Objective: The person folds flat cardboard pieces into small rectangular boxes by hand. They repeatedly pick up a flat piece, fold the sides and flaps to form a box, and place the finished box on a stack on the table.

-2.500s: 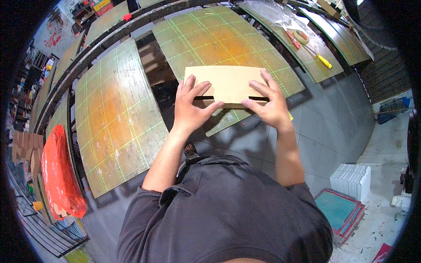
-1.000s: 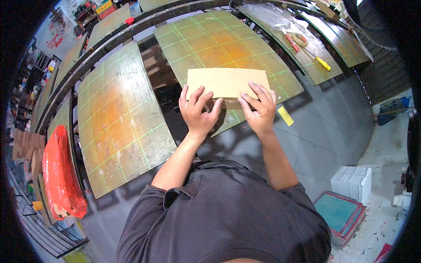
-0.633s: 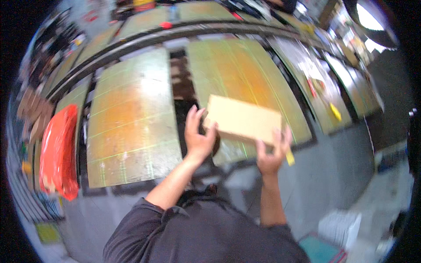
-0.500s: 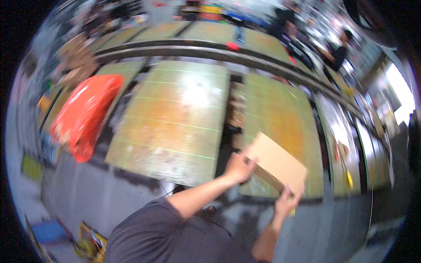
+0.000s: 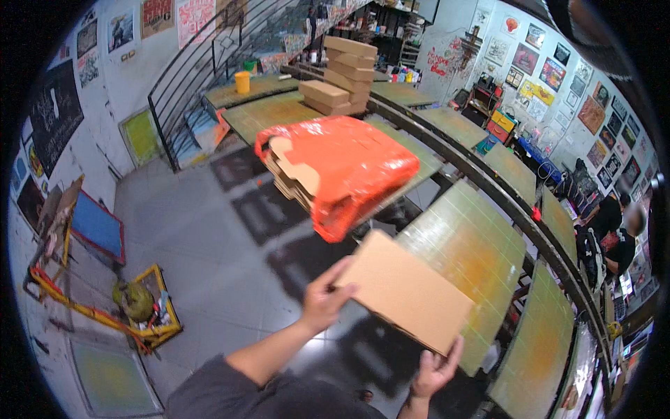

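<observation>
Row of long green-and-orange gridded tables [image 5: 481,244]: runs from the upper centre of the frame down to the lower right, curved by the lens.

Orange plastic bag [image 5: 342,164]: upper centre, lying on a table, wrapped over a stack of flat cardboard blanks [image 5: 289,174] whose edges show at its left opening.

Stack of closed cardboard boxes [image 5: 342,70]: top centre, further along the tables.

Flat folded cardboard piece [image 5: 405,293]: lower centre, held in the air above the floor and the near table edge, tilted down to the right. Judged light, fairly stiff yet bendable across its span, dry and not slippery; corners crush easily. Best taken at two opposite edges, as it is now.

Left hand [image 5: 322,302]: lower centre, fingers curled over the piece's upper-left edge, thumb below, holding it.

Right hand [image 5: 434,369]: bottom centre-right, fingers spread upward, supporting the lower-right edge from beneath.

Yellow bucket [image 5: 242,82]: upper left centre, standing on a far table.
</observation>
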Motion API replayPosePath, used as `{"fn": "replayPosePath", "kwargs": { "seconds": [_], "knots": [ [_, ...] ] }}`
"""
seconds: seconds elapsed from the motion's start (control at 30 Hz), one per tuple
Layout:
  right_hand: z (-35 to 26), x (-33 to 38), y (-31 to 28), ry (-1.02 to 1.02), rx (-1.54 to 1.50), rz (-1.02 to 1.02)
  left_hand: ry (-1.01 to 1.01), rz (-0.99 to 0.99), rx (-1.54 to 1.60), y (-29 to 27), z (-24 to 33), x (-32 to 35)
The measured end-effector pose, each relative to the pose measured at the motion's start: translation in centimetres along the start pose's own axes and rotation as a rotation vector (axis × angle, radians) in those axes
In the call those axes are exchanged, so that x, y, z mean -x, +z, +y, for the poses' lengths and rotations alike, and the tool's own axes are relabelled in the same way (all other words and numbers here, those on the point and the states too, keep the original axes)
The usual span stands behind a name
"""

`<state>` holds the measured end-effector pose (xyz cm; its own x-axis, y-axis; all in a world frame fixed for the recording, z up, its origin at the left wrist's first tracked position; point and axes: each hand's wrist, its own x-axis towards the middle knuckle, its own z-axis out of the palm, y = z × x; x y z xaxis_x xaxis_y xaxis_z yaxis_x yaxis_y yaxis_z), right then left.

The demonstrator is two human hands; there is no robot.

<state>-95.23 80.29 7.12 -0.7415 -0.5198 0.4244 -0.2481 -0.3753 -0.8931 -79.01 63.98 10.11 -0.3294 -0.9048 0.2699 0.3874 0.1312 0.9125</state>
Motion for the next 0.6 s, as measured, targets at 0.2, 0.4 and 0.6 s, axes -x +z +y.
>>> {"fn": "replayPosePath", "kwargs": {
  "seconds": [0.2, 0.4, 0.6],
  "knots": [
    [1.1, 5.5, 21.8, 0.078, 0.049, -0.463, -0.006, 0.438, -0.078, -22.7, 6.8, 4.3],
    [1.0, 5.5, 33.0, 0.072, 0.167, -0.764, -0.055, 0.481, -0.235, -34.9, 10.0, 4.7],
    [2.4, -2.7, 39.4, 0.122, 0.013, -0.771, 0.047, 0.297, -0.453, -38.7, 10.3, -5.6]
  ]
}}
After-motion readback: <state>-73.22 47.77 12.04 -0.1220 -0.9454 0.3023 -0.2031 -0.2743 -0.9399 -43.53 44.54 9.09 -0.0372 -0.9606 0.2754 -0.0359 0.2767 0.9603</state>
